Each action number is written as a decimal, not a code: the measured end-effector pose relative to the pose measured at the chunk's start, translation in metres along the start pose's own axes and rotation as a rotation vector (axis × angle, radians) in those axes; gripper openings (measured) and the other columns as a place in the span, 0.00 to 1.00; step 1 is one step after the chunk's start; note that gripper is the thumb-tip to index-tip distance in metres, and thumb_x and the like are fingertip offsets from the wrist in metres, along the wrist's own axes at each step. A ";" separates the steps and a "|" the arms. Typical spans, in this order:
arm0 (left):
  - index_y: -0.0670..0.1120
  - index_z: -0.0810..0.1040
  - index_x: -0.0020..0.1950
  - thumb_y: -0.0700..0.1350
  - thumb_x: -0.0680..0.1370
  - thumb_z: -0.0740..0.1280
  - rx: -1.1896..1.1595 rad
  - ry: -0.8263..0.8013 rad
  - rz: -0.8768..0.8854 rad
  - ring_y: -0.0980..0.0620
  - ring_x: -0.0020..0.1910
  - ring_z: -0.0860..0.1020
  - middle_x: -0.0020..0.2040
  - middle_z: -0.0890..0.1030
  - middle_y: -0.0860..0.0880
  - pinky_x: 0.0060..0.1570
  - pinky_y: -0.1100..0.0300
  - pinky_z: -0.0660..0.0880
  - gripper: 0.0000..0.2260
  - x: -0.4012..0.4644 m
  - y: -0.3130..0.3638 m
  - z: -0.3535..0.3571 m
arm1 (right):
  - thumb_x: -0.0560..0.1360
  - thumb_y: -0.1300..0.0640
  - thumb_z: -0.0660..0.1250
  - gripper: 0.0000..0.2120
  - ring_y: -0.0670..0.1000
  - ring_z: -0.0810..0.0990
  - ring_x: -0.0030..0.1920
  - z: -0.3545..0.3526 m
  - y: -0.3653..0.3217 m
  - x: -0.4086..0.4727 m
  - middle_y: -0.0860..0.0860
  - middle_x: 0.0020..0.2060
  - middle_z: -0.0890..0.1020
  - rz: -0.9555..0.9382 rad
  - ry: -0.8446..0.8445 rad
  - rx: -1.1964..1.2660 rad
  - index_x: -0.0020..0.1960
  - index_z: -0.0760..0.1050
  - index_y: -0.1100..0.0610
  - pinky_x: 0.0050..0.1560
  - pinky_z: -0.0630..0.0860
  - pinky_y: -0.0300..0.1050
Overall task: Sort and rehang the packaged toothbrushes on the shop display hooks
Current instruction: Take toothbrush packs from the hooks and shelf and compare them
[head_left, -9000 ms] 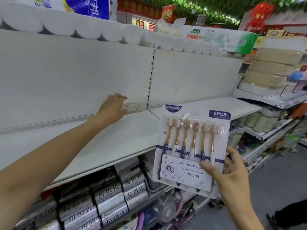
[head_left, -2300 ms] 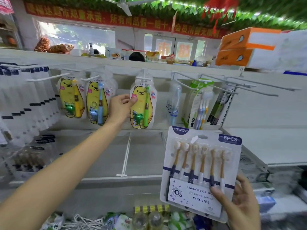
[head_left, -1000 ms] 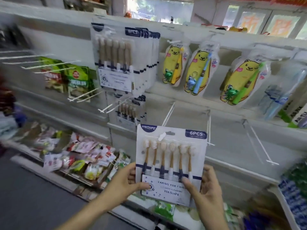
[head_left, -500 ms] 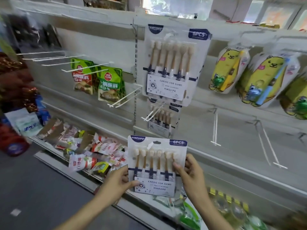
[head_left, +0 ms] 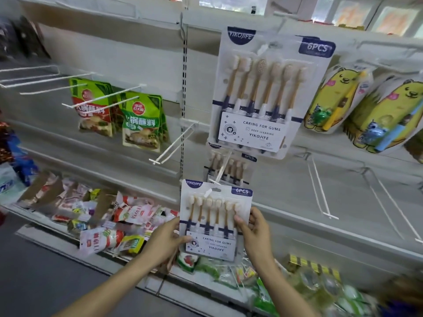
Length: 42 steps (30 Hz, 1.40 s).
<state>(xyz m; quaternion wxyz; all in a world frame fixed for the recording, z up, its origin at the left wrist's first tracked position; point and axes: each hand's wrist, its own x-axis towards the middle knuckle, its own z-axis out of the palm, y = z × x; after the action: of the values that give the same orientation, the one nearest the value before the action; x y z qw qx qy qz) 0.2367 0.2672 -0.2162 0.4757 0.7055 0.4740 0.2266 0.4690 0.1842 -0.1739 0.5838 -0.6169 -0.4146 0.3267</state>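
Both hands (head_left: 164, 241) (head_left: 254, 234) grip toothbrush pack (head_left: 214, 219) btwn them

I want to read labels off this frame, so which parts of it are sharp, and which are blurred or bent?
Head view: the held six-pack, gripped by the left hand and right hand, prints legibly, as does the hanging six-pack; the bottom-right shelf goods smear with motion blur; the wide lens bows the shelf edges; lighting is soft, without harsh glare.

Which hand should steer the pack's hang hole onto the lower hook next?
Probably the right hand: its grip sits higher on the white six-brush toothbrush card, nearer the hang hole and the white wire hook above. The left hand holds the lower corner, better for steadying.
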 end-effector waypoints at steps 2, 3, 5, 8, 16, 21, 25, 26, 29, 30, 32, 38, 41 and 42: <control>0.56 0.78 0.61 0.48 0.74 0.75 0.011 -0.019 0.018 0.58 0.47 0.85 0.55 0.85 0.60 0.52 0.48 0.81 0.17 0.009 -0.004 -0.004 | 0.78 0.61 0.69 0.08 0.48 0.86 0.49 0.004 0.002 0.004 0.47 0.50 0.86 -0.003 0.021 0.003 0.57 0.77 0.53 0.50 0.83 0.51; 0.56 0.78 0.61 0.48 0.74 0.75 0.015 -0.024 0.022 0.58 0.47 0.85 0.55 0.85 0.60 0.53 0.48 0.81 0.17 0.013 -0.004 -0.006 | 0.78 0.61 0.69 0.08 0.49 0.86 0.49 0.006 0.003 0.005 0.47 0.50 0.86 -0.007 0.029 0.005 0.57 0.77 0.53 0.49 0.83 0.49; 0.56 0.78 0.61 0.47 0.75 0.75 0.023 -0.024 0.033 0.58 0.46 0.84 0.54 0.85 0.61 0.52 0.50 0.81 0.16 0.019 -0.005 -0.008 | 0.78 0.62 0.69 0.09 0.49 0.86 0.50 0.009 0.006 0.008 0.48 0.51 0.86 -0.013 0.049 0.006 0.57 0.77 0.53 0.48 0.83 0.48; 0.56 0.78 0.61 0.47 0.74 0.75 0.031 -0.020 0.046 0.59 0.43 0.85 0.53 0.85 0.61 0.50 0.50 0.81 0.16 0.030 -0.008 -0.013 | 0.78 0.61 0.69 0.09 0.50 0.85 0.51 0.014 0.009 0.013 0.50 0.52 0.86 -0.021 0.070 0.003 0.58 0.77 0.55 0.51 0.82 0.52; 0.59 0.78 0.61 0.49 0.74 0.75 0.051 -0.042 0.070 0.57 0.42 0.85 0.52 0.85 0.61 0.51 0.48 0.81 0.16 0.058 -0.011 -0.022 | 0.79 0.62 0.68 0.09 0.47 0.85 0.51 0.024 0.012 0.026 0.45 0.51 0.86 -0.040 0.123 0.004 0.58 0.77 0.53 0.49 0.82 0.44; 0.57 0.78 0.62 0.48 0.75 0.75 0.063 -0.060 0.096 0.60 0.45 0.84 0.51 0.85 0.61 0.53 0.50 0.80 0.17 0.082 -0.008 -0.020 | 0.80 0.63 0.67 0.10 0.47 0.85 0.51 0.024 0.016 0.042 0.45 0.52 0.86 -0.053 0.155 -0.007 0.59 0.76 0.55 0.49 0.82 0.44; 0.60 0.77 0.58 0.45 0.75 0.75 0.073 -0.042 0.099 0.65 0.44 0.82 0.49 0.85 0.60 0.49 0.59 0.80 0.16 0.107 0.002 -0.018 | 0.80 0.62 0.66 0.06 0.47 0.85 0.51 0.023 0.018 0.064 0.47 0.50 0.86 -0.056 0.155 -0.032 0.57 0.75 0.55 0.51 0.82 0.45; 0.58 0.76 0.59 0.45 0.76 0.74 0.082 -0.045 0.100 0.68 0.43 0.81 0.48 0.84 0.60 0.44 0.65 0.79 0.15 0.114 0.006 -0.017 | 0.81 0.62 0.66 0.05 0.47 0.85 0.51 0.022 0.018 0.071 0.48 0.50 0.85 -0.061 0.156 -0.050 0.56 0.75 0.55 0.50 0.82 0.46; 0.54 0.77 0.61 0.46 0.76 0.73 0.093 -0.044 0.100 0.69 0.43 0.81 0.48 0.83 0.61 0.38 0.73 0.73 0.14 0.138 0.010 -0.015 | 0.81 0.59 0.66 0.05 0.45 0.83 0.46 0.021 0.018 0.095 0.49 0.45 0.83 -0.081 0.184 -0.173 0.52 0.72 0.50 0.47 0.81 0.47; 0.54 0.77 0.62 0.47 0.76 0.73 0.093 -0.041 0.092 0.67 0.43 0.81 0.49 0.83 0.60 0.41 0.70 0.75 0.15 0.145 0.012 -0.015 | 0.81 0.59 0.67 0.06 0.47 0.82 0.43 0.021 0.018 0.104 0.49 0.42 0.81 -0.079 0.201 -0.223 0.50 0.71 0.49 0.45 0.80 0.50; 0.55 0.76 0.63 0.50 0.76 0.74 0.120 -0.035 0.071 0.62 0.45 0.82 0.51 0.84 0.58 0.46 0.62 0.78 0.17 0.160 0.013 -0.016 | 0.80 0.60 0.66 0.08 0.52 0.77 0.38 0.022 0.019 0.121 0.53 0.37 0.77 -0.068 0.218 -0.281 0.46 0.69 0.51 0.42 0.75 0.55; 0.50 0.77 0.61 0.48 0.75 0.75 0.164 0.012 0.090 0.53 0.49 0.83 0.52 0.85 0.53 0.43 0.62 0.74 0.16 0.195 0.015 -0.013 | 0.80 0.52 0.65 0.10 0.50 0.72 0.35 0.020 0.022 0.156 0.49 0.33 0.74 -0.131 0.220 -0.584 0.43 0.68 0.53 0.40 0.70 0.48; 0.50 0.78 0.61 0.49 0.75 0.75 0.179 0.015 0.083 0.54 0.48 0.82 0.53 0.85 0.53 0.45 0.62 0.76 0.16 0.201 0.016 -0.010 | 0.84 0.56 0.58 0.16 0.47 0.73 0.31 0.024 0.011 0.165 0.47 0.25 0.74 -0.004 0.336 -0.407 0.38 0.68 0.56 0.38 0.72 0.40; 0.50 0.77 0.61 0.50 0.75 0.75 0.190 0.011 0.080 0.54 0.48 0.82 0.53 0.85 0.53 0.47 0.59 0.77 0.16 0.203 0.014 -0.010 | 0.84 0.57 0.58 0.17 0.46 0.74 0.29 0.024 0.008 0.166 0.47 0.24 0.74 0.049 0.330 -0.307 0.37 0.68 0.57 0.38 0.74 0.39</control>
<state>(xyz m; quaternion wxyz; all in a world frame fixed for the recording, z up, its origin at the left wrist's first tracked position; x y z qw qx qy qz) 0.3266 0.4494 -0.2258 0.3946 0.7646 0.4673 0.2034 0.5219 0.3432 -0.1711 0.5348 -0.7535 -0.3435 0.1683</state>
